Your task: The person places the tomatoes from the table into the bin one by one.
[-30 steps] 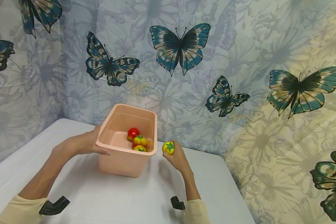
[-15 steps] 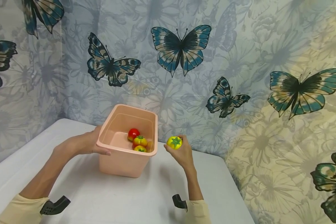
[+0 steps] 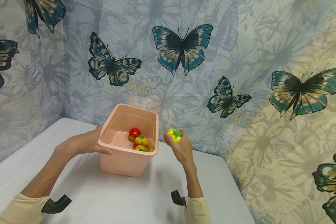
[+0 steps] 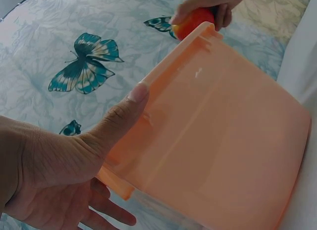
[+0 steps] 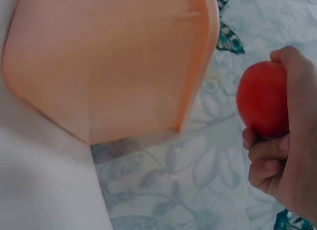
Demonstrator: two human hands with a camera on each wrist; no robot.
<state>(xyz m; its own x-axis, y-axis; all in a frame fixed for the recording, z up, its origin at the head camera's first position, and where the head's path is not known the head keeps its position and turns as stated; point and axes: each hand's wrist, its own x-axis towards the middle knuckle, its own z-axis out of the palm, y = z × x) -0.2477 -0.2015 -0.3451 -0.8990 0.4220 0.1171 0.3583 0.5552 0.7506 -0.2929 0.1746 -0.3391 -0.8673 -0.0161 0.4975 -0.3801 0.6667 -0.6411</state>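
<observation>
A peach-coloured plastic bin point(image 3: 123, 161) stands on the white table, its open top facing me. Inside are a red tomato point(image 3: 134, 133) and yellow-and-red tomatoes with green tops point(image 3: 141, 140). My left hand point(image 3: 91, 141) holds the bin's near left corner. In the left wrist view the thumb point(image 4: 121, 113) lies on the outer wall by the rim, the other fingers round the corner. To the right of the bin, above the table, my right hand point(image 3: 183, 146) grips a red tomato point(image 5: 263, 98) with a yellow top and green calyx, apart from the bin.
The white table point(image 3: 106, 199) reaches back to a wall covering point(image 3: 179, 102) printed with butterflies and flowers. Black wrist devices point(image 3: 56, 205) sit on both cream sleeves.
My right hand has moved up and slightly right with its tomato, turning it in the fingers. The left hand and the bin stay where they were.
</observation>
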